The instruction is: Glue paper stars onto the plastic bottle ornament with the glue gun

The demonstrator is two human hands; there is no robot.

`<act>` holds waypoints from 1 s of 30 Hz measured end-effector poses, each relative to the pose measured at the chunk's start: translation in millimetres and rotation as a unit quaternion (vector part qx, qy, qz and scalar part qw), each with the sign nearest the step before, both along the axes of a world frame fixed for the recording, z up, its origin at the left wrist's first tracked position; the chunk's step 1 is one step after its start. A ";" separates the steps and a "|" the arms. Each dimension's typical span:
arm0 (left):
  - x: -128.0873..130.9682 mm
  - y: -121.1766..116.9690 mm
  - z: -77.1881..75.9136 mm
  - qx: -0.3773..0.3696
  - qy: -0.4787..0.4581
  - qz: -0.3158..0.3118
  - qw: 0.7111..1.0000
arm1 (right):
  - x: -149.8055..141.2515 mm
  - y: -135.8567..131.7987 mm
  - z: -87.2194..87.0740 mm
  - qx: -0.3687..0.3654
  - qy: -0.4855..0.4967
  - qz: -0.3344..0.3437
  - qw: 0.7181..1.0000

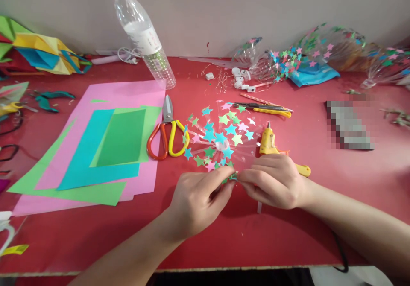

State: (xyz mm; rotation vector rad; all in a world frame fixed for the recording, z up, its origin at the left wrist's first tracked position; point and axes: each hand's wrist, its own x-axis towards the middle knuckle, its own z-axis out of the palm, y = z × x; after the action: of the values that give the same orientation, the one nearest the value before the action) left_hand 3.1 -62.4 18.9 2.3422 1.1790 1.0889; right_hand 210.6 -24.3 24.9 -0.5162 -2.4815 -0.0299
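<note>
A red bench (198, 252) fills most of the frame. At left lies the largest loose item, a pink sheet (105, 90), with green and blue sheets overlapped on it. A clear bottle (145, 40) leans in the upper left of centre, and clear star-trimmed pieces (290, 64) lie along the back, upper right. Mid-frame, a star-tipped spray (221, 144) rests on the bench, its clear strips fanning from a round, clear centre.

The left hand (203, 200) and right hand (277, 181) meet at the near edge of the spray. The left grip pinches a small group of green and blue stars (233, 176) between thumb and index finger. The right fingertips are drawn close together against the right side of that group; whether they clasp anything cannot be told.

In descending size, scissors (168, 117) lie left of the spray with handles toward the viewer, a yellow glue gun (267, 143) lies to its right, partly behind the right hand, and a yellow-handled cutter (272, 112) lies above the gun.

The step in hand appears to be fingertip work on the stars at the strip ends. The next move seems to call for a steady left pinch and light right-hand pressure, sparing neighbouring strips.
</note>
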 end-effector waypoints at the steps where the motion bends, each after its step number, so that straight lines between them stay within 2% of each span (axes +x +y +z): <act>1: -0.1 -0.2 -0.1 0.003 0.003 0.000 1.000 | 0.3 -0.1 -0.7 0.010 -0.002 0.000 1.000; 6: 0.1 -1.2 1.2 0.013 0.007 0.005 1.000 | -0.4 0.1 -1.0 0.026 -0.005 -0.002 1.000; 10: 0.9 -1.4 3.0 -0.002 -0.006 0.005 1.000 | -3.9 0.6 2.9 -0.009 0.002 -0.008 1.000; 14: 1.9 -2.9 5.2 -0.067 -0.045 0.006 0.997 | -7.8 -0.8 4.4 -0.061 0.025 -0.020 0.998; 20: 4.1 -4.7 8.1 -0.153 -0.094 0.013 0.984 | -11.6 -5.0 2.1 -0.100 0.069 -0.039 0.992; 30: 5.7 -5.0 6.6 -0.240 -0.131 0.038 0.961 | -17.5 -4.4 3.1 -0.108 0.098 -0.064 0.987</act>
State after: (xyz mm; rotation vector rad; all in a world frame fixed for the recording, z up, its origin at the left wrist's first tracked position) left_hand 8.7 -67.4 25.5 1.7429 1.2673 0.9673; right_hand 193.1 -28.7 27.9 -0.7335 -2.2685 0.2308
